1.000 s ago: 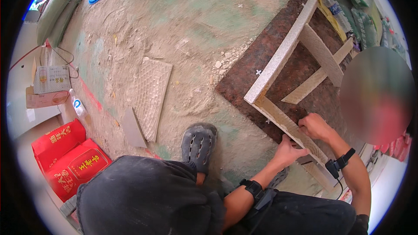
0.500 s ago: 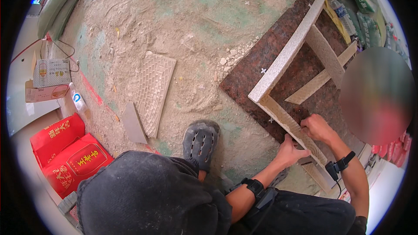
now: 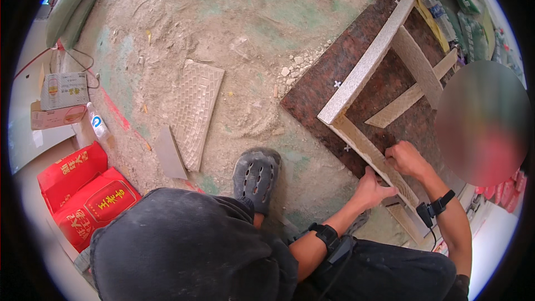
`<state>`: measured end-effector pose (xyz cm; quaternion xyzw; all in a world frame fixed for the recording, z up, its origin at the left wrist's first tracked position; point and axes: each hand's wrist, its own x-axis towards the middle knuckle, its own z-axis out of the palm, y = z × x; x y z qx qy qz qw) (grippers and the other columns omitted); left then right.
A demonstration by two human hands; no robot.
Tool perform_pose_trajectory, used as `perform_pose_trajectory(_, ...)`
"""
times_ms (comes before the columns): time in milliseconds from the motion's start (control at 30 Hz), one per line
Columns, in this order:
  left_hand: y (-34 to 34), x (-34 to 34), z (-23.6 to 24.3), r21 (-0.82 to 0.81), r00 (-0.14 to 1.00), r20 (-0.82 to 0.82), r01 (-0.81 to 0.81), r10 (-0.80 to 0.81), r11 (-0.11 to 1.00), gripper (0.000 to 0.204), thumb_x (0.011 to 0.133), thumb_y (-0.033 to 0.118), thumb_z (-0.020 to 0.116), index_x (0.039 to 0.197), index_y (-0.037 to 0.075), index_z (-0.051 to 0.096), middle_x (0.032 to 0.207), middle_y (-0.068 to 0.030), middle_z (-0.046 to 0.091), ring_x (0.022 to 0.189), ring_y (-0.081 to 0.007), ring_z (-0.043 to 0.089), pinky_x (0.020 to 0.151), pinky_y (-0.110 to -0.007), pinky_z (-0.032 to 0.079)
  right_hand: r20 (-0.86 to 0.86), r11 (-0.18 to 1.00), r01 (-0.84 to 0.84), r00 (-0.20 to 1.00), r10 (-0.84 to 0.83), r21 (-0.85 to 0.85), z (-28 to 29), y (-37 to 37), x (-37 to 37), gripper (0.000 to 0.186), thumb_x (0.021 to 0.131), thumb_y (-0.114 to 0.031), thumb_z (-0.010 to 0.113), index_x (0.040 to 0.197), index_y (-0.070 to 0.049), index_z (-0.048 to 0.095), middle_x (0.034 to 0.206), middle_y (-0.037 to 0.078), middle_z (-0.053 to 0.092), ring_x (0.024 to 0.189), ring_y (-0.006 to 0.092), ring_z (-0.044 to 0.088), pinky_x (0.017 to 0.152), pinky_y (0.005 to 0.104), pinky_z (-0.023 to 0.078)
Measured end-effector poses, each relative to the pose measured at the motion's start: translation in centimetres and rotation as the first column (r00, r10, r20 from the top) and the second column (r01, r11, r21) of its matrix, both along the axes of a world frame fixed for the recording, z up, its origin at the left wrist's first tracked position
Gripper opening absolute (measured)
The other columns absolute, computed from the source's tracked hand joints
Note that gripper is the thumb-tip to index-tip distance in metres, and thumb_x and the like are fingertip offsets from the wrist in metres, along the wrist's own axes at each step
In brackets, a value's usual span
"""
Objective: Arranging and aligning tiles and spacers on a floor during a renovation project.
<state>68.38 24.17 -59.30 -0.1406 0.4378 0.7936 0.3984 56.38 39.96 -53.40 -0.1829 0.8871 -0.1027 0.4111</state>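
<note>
A dark red-brown slab lies on the floor at the right. Tile strips stand on edge on it: a long speckled grey strip, and a near strip with a ribbed inner face, meeting it at a corner. My left hand grips the near strip from its outer side, thumb stretched along it. On the inner side, my right hand has its fingers curled close to the strip; whatever they hold is hidden. Inside the frame a ribbed strip crosses beneath another strip.
A ribbed tile and a smaller grey offcut lie on the dusty floor beside my shoe. Rubble borders the slab. Red bags and a plastic bottle are at left; green sacks at far right.
The view has shifted slightly. Both hands stay at the near strip, with the right fingers a little more drawn together; the strips keep their arrangement.
</note>
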Motion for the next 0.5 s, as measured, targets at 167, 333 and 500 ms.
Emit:
perform_pose_trajectory(167,-0.24,-0.33,0.31,-0.04,0.999,-0.004,0.035,-0.036,0.999,0.103,0.076,0.013,0.09,0.153,-0.008,0.025,0.135,-0.0195,0.061,0.123,-0.0273,0.066,0.105,-0.039,0.055,0.01,1.0,0.008,1.0,-0.008,0.005,0.07,0.05,-0.01,0.016,0.078,-0.014,0.075,0.085,0.0,0.074,0.081,0.027,0.067,0.081,0.0485,0.065,0.07,0.0553,0.051)
perform_pose_trajectory(333,-0.36,-0.36,0.17,-0.111,0.996,-0.056,0.065,-0.072,0.992,0.102,0.076,0.013,0.09,0.152,-0.01,0.026,0.131,-0.0197,0.064,0.118,-0.0269,0.069,0.101,-0.039,0.057,0.022,1.0,0.023,1.0,-0.023,0.009,-0.03,0.01,-0.03,0.017,0.078,-0.015,0.075,0.086,0.0,0.074,0.081,0.027,0.067,0.081,0.0486,0.065,0.07,0.0554,0.051)
perform_pose_trajectory(500,-0.34,-0.4,0.12,-0.134,0.993,-0.062,0.089,-0.098,0.987,0.101,0.075,0.015,0.09,0.151,-0.009,0.027,0.129,-0.0203,0.064,0.117,-0.0263,0.07,0.1,-0.039,0.058,0.018,1.0,0.021,1.0,-0.021,0.007,0.17,0.0,-0.04,0.018,0.078,-0.015,0.075,0.086,0.0,0.074,0.081,0.027,0.067,0.081,0.0484,0.065,0.07,0.0555,0.051)
